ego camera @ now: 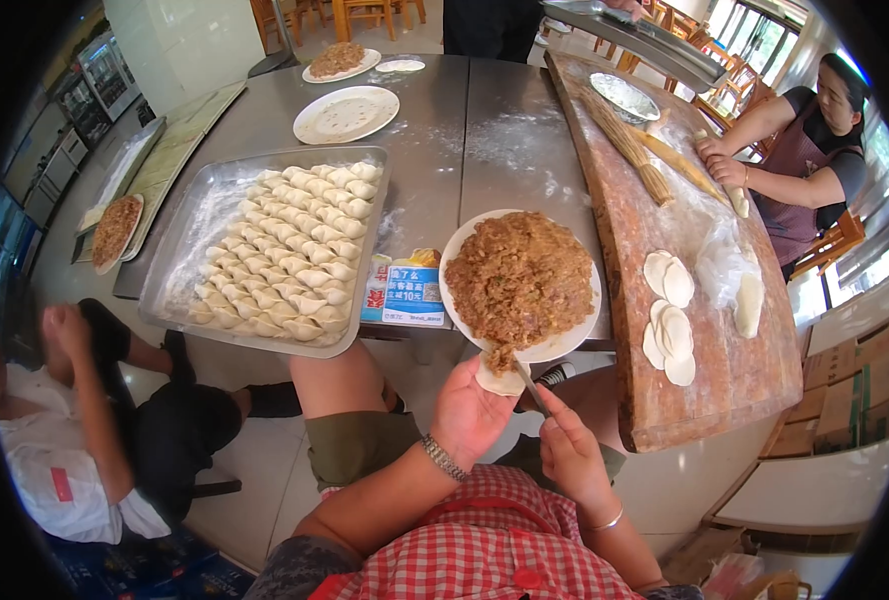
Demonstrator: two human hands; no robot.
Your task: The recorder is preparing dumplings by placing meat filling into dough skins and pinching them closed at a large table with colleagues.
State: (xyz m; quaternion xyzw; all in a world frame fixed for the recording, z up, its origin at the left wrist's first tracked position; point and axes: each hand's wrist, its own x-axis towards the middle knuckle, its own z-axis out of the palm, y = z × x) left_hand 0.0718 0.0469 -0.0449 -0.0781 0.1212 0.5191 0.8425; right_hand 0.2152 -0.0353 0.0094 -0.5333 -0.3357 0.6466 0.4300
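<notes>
My left hand (471, 412) holds a round dough wrapper (501, 381) on its fingers, at the near rim of a white plate heaped with minced filling (521, 277). A lump of filling (500, 358) lies on the wrapper. My right hand (573, 450) grips a thin metal spatula or knife (533, 390), whose tip touches that lump. Left of the plate, a metal tray (182, 262) holds rows of folded dumplings (287, 247). Loose wrappers (669, 341) lie in overlapping groups on the wooden board to the right.
On the floured wooden board (703, 405) lie a whisk brush (628, 146), a plastic bag (718, 259) and dough. A co-worker (804, 157) rolls dough at its far side. An empty white plate (346, 115) stands behind the tray. Another person (62, 450) sits at left.
</notes>
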